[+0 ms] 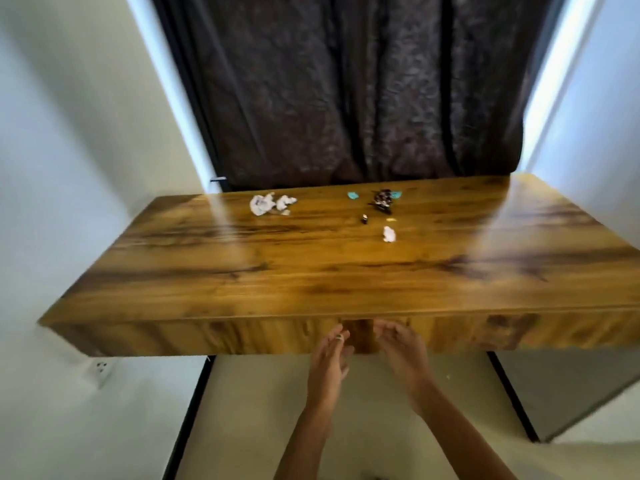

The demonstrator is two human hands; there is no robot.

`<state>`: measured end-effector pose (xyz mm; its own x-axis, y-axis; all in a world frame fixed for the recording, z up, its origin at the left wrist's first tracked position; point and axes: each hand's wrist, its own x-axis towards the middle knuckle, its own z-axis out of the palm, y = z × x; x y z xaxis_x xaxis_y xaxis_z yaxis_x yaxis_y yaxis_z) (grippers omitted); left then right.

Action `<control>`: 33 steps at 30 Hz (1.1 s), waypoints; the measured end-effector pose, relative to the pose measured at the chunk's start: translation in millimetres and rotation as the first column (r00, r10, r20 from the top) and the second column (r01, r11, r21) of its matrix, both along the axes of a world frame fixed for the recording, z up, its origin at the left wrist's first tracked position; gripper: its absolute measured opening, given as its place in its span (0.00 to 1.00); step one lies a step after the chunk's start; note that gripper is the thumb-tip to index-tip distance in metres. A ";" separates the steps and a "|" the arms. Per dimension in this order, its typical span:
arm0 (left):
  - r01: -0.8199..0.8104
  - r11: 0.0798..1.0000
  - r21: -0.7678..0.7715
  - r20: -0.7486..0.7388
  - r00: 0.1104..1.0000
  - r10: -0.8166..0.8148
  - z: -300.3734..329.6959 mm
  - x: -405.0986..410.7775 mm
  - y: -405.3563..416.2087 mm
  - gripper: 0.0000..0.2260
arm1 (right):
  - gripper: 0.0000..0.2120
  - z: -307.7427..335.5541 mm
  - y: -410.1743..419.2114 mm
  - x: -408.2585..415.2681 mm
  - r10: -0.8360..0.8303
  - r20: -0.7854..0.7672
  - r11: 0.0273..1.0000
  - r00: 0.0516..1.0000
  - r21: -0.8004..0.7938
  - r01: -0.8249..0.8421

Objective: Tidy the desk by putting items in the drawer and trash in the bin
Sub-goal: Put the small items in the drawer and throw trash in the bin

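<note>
The wooden desk (329, 268) fills the middle of the head view, its drawer front (360, 336) closed flush under the front edge. My left hand (329, 362) and my right hand (403, 351) are raised side by side just in front of the drawer front, fingers loosely extended and holding nothing; a ring shows on the left hand. At the back of the desk lie crumpled white tissue (270, 203), a small white paper ball (389, 234), turquoise scraps (353, 195), a dark crumpled wrapper (382, 200) and a tiny dark item (365, 218). The frame is blurred.
A dark curtain (346, 91) hangs behind the desk between pale walls. A wall socket (101, 368) sits low on the left. Black desk legs (194, 407) stand on the pale floor on both sides. No bin is in view.
</note>
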<state>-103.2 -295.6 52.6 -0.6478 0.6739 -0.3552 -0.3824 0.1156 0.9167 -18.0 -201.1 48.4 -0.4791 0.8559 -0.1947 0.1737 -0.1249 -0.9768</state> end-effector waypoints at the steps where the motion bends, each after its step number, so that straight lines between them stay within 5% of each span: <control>1: -0.029 0.999 0.017 0.019 0.999 0.028 3.5 -12.9 -4.0 0.14 | 0.06 3.0 1.2 -16.8 0.009 0.008 1.000 1.000 0.013 -0.009; 18: -0.182 0.983 -0.024 -0.007 0.983 0.182 38.4 -297.7 21.5 0.12 | 0.08 29.3 73.8 -319.4 0.079 -0.055 0.996 0.995 0.046 -0.077; 23: -0.140 0.987 -0.074 0.029 0.989 0.142 29.1 -336.5 55.3 0.06 | 0.08 20.8 91.3 -350.0 0.065 0.018 0.998 0.998 0.022 -0.066; 26: -0.060 0.994 -0.091 0.039 0.997 0.064 19.9 -355.8 68.8 0.12 | 0.10 19.4 102.0 -373.5 0.064 0.080 0.997 0.995 0.047 -0.068; 30: 0.001 0.994 -0.109 0.052 0.999 0.004 10.8 -395.5 86.0 0.14 | 0.15 27.3 118.4 -432.4 0.074 0.131 0.984 0.989 0.154 -0.094; 33: 0.018 0.995 -0.099 0.095 0.995 -0.008 7.7 -434.5 95.8 0.13 | 0.20 30.8 138.8 -494.3 0.048 0.232 0.918 0.971 0.374 -0.135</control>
